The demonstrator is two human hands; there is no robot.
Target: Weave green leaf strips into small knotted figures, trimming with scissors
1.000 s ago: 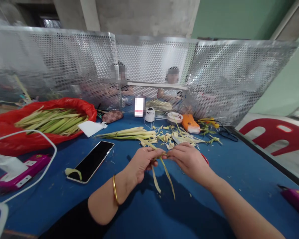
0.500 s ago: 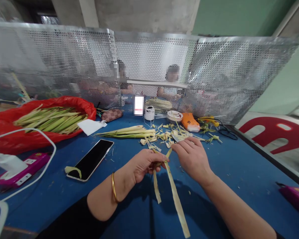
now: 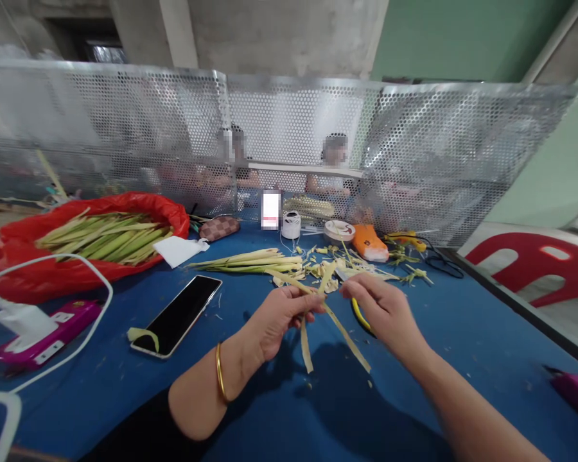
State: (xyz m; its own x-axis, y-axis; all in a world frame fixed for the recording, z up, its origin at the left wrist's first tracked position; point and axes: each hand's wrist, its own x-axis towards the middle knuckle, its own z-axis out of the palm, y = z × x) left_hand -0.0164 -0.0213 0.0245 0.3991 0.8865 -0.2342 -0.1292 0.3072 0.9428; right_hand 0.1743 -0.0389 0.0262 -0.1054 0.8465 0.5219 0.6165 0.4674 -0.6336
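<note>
Right fingers have come away from the leaf strips since the earlier frame.

From where I stand, the left hand has its grip pinched on the strips, which cross and dangle just below the frame's middle, above the blue tabletop. The right hand hovers near a yellow curved piece; I can't tell whether its grip holds anything.

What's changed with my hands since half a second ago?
Your right hand has let go of the raised strip end and moved right, beside a yellow handle; whether it touches that is unclear. The long strip now reaches less far toward you. Your left hand still pinches the crossed strips, and the black phone and red bag stay put.
</note>
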